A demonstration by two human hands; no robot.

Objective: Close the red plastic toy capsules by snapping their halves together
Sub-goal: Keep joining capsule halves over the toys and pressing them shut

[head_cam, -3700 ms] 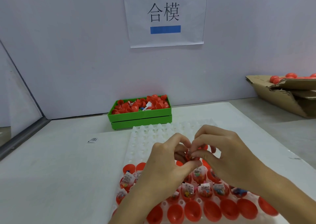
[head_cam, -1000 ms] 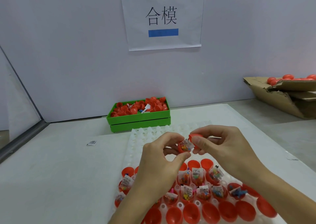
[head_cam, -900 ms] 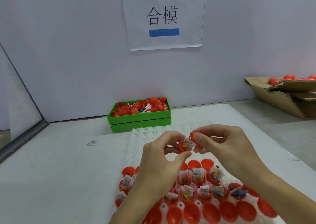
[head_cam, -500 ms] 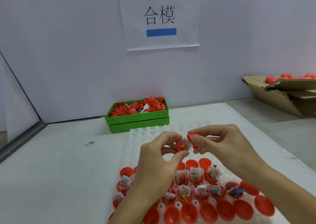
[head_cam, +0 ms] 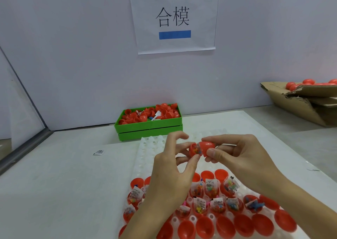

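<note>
Two light, stiff red plastic capsule halves sit pinched by their domes, filled one in the left hand, cap in the right hand.

The left hand blocks a chunk of the tray, so the cups behind it are anybody's guess. Bottom edge chops off the front row of halves and both forearms. The box runs off the right edge. The labels on the packets are too tiny to read, same for the scrap on the tabletop's left.
</note>
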